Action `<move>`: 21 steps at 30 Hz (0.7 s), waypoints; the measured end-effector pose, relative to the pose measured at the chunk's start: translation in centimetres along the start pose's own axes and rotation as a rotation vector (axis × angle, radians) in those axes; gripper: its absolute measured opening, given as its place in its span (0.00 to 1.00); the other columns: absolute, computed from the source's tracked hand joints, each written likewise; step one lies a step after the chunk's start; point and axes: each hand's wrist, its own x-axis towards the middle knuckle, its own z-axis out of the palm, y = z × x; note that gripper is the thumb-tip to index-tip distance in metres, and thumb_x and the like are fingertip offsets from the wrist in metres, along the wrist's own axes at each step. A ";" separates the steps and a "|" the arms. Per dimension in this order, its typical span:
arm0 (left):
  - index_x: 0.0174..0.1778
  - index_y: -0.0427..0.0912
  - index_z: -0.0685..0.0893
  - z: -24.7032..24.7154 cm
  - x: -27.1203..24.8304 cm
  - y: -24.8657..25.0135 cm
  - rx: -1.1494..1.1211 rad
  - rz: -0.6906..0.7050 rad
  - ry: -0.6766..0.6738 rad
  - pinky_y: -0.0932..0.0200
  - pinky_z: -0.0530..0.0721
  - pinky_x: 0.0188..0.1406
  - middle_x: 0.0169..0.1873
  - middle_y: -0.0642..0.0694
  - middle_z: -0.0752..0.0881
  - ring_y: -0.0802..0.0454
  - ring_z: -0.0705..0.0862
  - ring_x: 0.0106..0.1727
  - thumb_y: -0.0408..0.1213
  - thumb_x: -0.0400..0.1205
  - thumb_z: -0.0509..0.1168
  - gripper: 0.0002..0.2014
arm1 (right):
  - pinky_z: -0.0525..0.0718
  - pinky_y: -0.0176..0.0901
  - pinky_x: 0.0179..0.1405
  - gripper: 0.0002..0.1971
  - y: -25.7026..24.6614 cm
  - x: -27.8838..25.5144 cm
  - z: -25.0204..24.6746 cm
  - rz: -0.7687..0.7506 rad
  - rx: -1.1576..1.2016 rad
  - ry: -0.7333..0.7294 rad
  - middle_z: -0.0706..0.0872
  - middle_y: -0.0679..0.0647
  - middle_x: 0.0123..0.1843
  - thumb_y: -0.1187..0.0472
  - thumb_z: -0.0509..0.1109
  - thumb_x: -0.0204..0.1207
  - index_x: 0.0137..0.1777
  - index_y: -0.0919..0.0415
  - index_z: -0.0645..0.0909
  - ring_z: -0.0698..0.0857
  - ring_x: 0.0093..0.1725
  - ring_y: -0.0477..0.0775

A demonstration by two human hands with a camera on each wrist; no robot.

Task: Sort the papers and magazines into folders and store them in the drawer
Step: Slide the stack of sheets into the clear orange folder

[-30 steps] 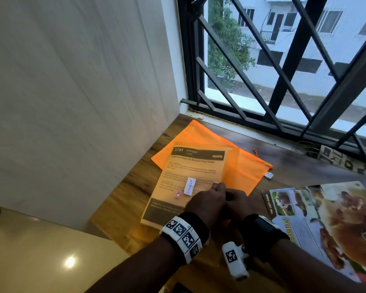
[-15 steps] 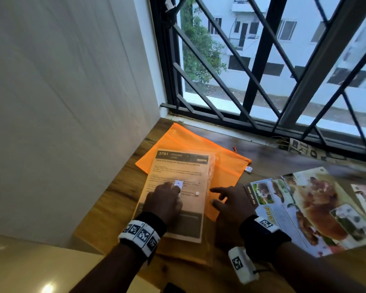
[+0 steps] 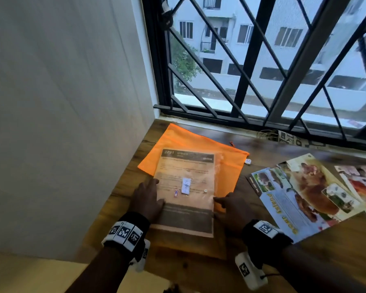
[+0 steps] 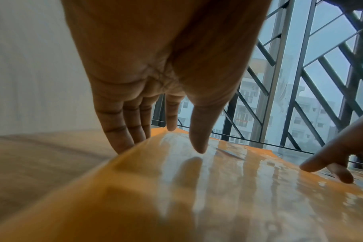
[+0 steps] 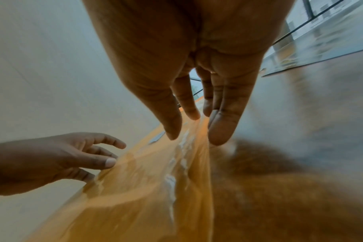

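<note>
A second ago both hands were bunched together at the lower edge of the clear folder (image 3: 186,191); now they have parted, the left hand (image 3: 148,199) lying flat with straight fingers on its left edge and the right hand (image 3: 232,208) spread beside its right edge, fingertips touching the plastic. The folder, with a printed sheet inside, lies at the frame's centre on the wooden table (image 3: 123,187), overlapping an orange zip pouch (image 3: 178,140), with magazines (image 3: 300,197) unsorted at the right. I judge this sheet filed and being smoothed or squared, so the magazines and the drawer remain.
</note>
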 end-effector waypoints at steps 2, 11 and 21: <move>0.76 0.52 0.67 0.1 -0.1 -0.8 0.002 0.030 -0.037 0.45 0.80 0.64 0.66 0.38 0.77 0.39 0.77 0.67 0.47 0.76 0.71 0.33 | 0.78 0.40 0.52 0.30 -0.7 -0.9 0.7 0.045 0.012 0.031 0.80 0.53 0.62 0.43 0.70 0.76 0.77 0.46 0.72 0.82 0.59 0.52; 0.80 0.45 0.62 1.0 -2.2 -2.6 -0.097 0.123 -0.043 0.43 0.77 0.67 0.70 0.36 0.73 0.37 0.72 0.71 0.47 0.77 0.67 0.36 | 0.81 0.54 0.60 0.34 -1.0 -4.5 4.1 0.208 0.065 0.170 0.80 0.60 0.68 0.44 0.74 0.71 0.77 0.49 0.70 0.82 0.62 0.62; 0.78 0.44 0.65 1.7 -7.7 -4.2 -0.183 0.141 0.061 0.44 0.77 0.66 0.73 0.38 0.71 0.39 0.74 0.70 0.48 0.77 0.72 0.36 | 0.79 0.53 0.63 0.30 -1.7 -9.4 6.5 0.172 0.172 0.306 0.80 0.58 0.67 0.49 0.74 0.71 0.73 0.54 0.73 0.79 0.67 0.62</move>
